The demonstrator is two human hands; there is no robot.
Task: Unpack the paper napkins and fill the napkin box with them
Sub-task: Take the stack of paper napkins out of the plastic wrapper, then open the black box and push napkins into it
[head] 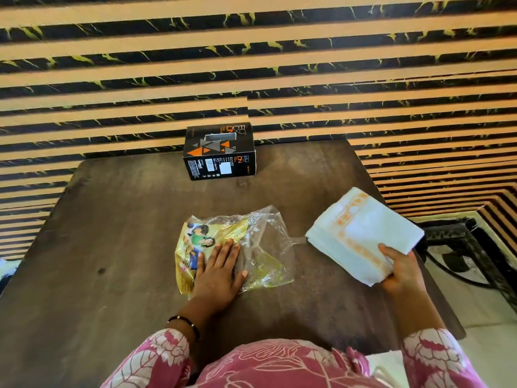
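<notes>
- Right hand (400,271): grips the napkin stack (363,236) at its near corner, thumb on top, fingers underneath. Stack is held just above the table (117,247), out toward the right edge, tilted a little.
- Left hand (219,271): flat, fingers straight and together, presses on the plastic wrapper (251,247) at table centre. Wrapper looks empty and crumpled, so the unpack step is judged done.
- Napkin box (219,152): black w/ orange triangles, stands at the far edge of the table, well apart from both hands. Slot on top is visible; whether any napkins are inside cannot be told.
- Handling, stack: light, soft, many loose plies. No rigidity, so the free end is likely to sag or fan when held by one corner only. Paper surface gives fair grip, not slippery. Tears and creases easily if squeezed hard.
- Recommended hold: support across the full width, thumb above and fingers below, or use both hands on opp. edges to keep plies aligned.
- Handling, wrapper: thin film, slick, near weightless; drifts if released.
- Handling, box: light card, likely to slide when pushed; steady w/ the free hand while loading.
</notes>
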